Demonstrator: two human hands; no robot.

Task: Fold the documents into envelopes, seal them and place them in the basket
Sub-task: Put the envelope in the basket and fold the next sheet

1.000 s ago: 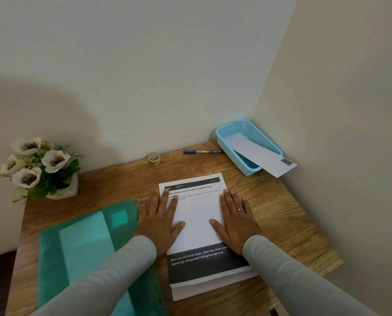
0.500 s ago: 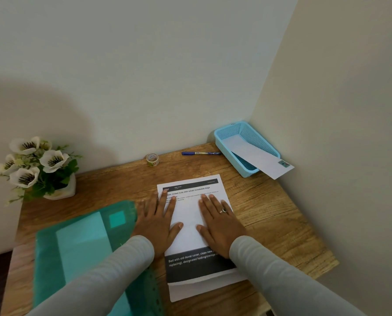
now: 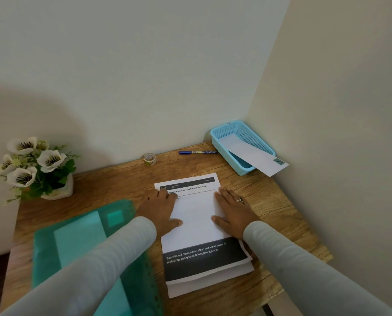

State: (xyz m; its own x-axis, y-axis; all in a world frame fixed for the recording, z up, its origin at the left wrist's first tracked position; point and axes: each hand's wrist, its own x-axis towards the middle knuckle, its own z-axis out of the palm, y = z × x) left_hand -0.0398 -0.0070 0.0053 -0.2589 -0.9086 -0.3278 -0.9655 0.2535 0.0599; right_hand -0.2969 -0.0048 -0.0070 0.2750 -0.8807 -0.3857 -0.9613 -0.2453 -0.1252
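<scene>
Both of your hands lie palm down on the documents (image 3: pixel 196 215), a small stack of printed sheets in the lower centre of the frame, on the wooden table (image 3: pixel 113 185). Your left hand (image 3: pixel 159 209) presses the left edge of the top sheet, fingers straight and close together, thumb spread out to the side onto the white paper. Your right hand (image 3: pixel 232 212) presses the right edge the same way, fingers flat and thumb out, with a ring (image 3: pixel 239 200) on one finger. Neither hand grips anything. A dark printed band runs across the near end of the stack, and the lower sheets stick out a little beyond it.

The light blue basket (image 3: pixel 252 135) sits in the corner at the upper right of the table. A white envelope (image 3: pixel 252 153) lies in it, and its stamped end overhangs the near rim.

A blue pen (image 3: pixel 197 152) and a small tape roll (image 3: pixel 149 159) lie along the far edge. A pot of white flowers (image 3: pixel 35 165) stands at the left. A green plastic folder (image 3: pixel 76 236) lies at the lower left, partly under your left sleeve.
</scene>
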